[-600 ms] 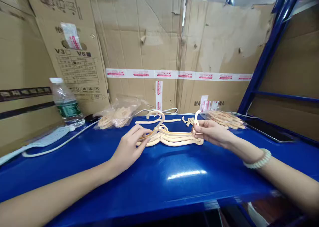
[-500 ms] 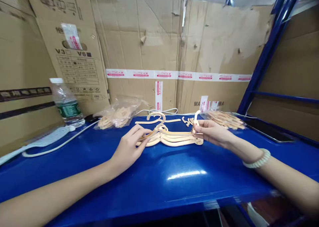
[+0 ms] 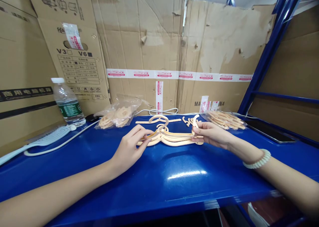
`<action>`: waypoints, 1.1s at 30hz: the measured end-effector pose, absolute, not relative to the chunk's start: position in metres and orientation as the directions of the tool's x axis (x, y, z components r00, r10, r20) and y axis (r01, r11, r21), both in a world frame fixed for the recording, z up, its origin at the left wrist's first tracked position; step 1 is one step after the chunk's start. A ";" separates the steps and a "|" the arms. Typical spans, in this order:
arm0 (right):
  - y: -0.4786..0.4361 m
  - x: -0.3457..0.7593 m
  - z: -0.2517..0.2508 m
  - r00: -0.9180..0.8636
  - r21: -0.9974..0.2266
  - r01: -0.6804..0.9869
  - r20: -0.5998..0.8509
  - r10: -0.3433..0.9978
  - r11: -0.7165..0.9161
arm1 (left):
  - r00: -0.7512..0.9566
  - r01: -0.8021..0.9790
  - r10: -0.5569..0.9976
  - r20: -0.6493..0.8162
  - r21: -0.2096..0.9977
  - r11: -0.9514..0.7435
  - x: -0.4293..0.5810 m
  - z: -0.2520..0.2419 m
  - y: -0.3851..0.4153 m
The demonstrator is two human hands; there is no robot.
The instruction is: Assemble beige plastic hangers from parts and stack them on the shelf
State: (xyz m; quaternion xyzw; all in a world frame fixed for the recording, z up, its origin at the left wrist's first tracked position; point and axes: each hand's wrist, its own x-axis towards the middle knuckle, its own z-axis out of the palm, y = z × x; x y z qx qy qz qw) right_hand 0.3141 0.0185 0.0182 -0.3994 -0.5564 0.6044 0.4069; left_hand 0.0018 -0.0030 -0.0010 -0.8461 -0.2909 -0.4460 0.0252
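Note:
My left hand (image 3: 133, 144) is closed in a pinch on the left arm of a pale, wood-coloured clothes hanger (image 3: 175, 134). Its curved hook points up, over several similar hangers (image 3: 174, 143) stacked on the table. With thumb and fingers together, my right hand (image 3: 211, 133) holds a small pale curved hook piece (image 3: 196, 120) upright at the hanger's right end. My fingers partly hide where the piece and the hanger end meet. Behind the stack lie several loose hook pieces (image 3: 188, 121) and another hanger part (image 3: 171, 120).
On the blue table (image 3: 149, 187), clear bags of pale hanger parts lie left (image 3: 119, 116) and right (image 3: 225, 119). A water bottle (image 3: 69, 109) and light-blue hairbrush (image 3: 53, 135) are left, a dark phone (image 3: 271, 130) right. Cardboard sheets (image 3: 139, 47) stand behind a white cable (image 3: 164, 111).
The hook piece in my right hand has dropped slightly toward the hanger's end. The held hanger's hook has tilted a little. My left hand keeps its pinch in about the same place.

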 end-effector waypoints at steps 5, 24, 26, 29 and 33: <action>0.014 0.311 0.022 -0.365 -1.000 -0.022 -0.004 0.931 -0.013 | 0.435 0.509 0.452 0.779 0.201 -0.837 0.002 0.000 -0.004; 0.014 0.309 0.017 -0.377 -0.998 -0.049 -0.012 0.926 -0.033 | 0.438 0.497 0.444 0.781 0.201 -0.844 0.003 -0.001 -0.004; 0.016 0.310 0.017 -0.389 -0.997 -0.054 -0.030 0.921 -0.055 | 0.436 0.497 0.442 0.784 0.200 -0.844 0.003 -0.001 -0.004; 0.016 0.312 0.017 -0.408 -0.995 -0.058 -0.056 0.911 -0.087 | 0.434 0.501 0.449 0.781 0.205 -0.841 0.003 0.000 -0.005; 0.017 0.314 0.017 -0.420 -0.992 -0.067 -0.067 0.905 -0.104 | 0.435 0.505 0.450 0.780 0.203 -0.839 0.004 0.000 -0.005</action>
